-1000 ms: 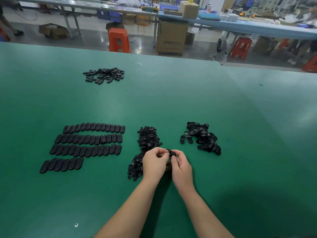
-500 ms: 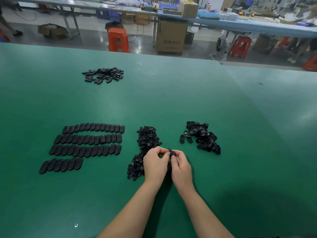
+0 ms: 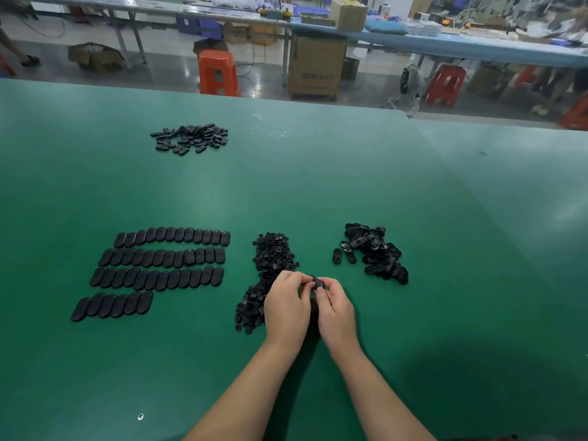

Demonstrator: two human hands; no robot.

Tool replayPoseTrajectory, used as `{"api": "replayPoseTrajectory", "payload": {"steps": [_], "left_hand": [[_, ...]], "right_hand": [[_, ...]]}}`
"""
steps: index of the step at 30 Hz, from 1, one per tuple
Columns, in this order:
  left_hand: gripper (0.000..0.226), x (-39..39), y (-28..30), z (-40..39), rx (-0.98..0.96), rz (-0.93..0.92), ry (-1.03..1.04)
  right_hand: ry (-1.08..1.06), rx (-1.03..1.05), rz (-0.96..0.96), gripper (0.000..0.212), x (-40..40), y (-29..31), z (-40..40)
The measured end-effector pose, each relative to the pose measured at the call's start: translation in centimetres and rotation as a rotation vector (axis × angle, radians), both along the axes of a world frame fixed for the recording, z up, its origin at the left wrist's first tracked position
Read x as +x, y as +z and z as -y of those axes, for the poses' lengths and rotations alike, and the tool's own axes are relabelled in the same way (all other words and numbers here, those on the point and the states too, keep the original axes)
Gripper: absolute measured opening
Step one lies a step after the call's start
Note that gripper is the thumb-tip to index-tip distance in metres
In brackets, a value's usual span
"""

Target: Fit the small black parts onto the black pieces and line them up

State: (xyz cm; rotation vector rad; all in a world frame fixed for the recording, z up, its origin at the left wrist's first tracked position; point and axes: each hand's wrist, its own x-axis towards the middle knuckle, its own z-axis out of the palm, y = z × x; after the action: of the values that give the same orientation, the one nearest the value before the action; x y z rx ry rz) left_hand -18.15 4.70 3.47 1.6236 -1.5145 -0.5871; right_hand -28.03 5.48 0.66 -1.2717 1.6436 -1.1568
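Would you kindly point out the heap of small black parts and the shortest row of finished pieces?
Heap of small black parts (image 3: pixel 274 254): head view, upper middle.
Shortest row of black oval pieces (image 3: pixel 112 305): head view, centre piece.

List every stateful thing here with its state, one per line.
Left hand: grips the piece.
Right hand: grips the piece.
Piece: held between both hands, above the table.
Rows: lined up, bottom row short.
Small parts: loose heap.
Right pile: loose.
Far pile: scattered.

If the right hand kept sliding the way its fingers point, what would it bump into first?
Probably the left hand: the right hand points up-left, both pinching one small black oval plastic piece. Beyond lies the heap of small black parts.
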Motion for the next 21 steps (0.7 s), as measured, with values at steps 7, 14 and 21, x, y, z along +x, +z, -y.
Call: {"api": "replayPoseTrajectory", "payload": {"steps": [7, 14, 21], "left_hand": [[0.007, 1.2, -0.2, 0.6, -0.064, -0.021, -0.1], [0.007, 1.3, -0.7, 0.5, -0.127, -0.01, -0.139], [0.013, 1.1, -1.0, -0.3, -0.104, -0.016, -0.162]], "right_hand": [[-0.017, 0.013, 0.116, 0.021, 0.0, -0.2, 0.0], [-0.035, 0.012, 0.18, 0.021, -0.1, -0.1, 0.0], [-0.051, -0.024, 0.119, 0.012, -0.3, 0.0, 0.2]]}}
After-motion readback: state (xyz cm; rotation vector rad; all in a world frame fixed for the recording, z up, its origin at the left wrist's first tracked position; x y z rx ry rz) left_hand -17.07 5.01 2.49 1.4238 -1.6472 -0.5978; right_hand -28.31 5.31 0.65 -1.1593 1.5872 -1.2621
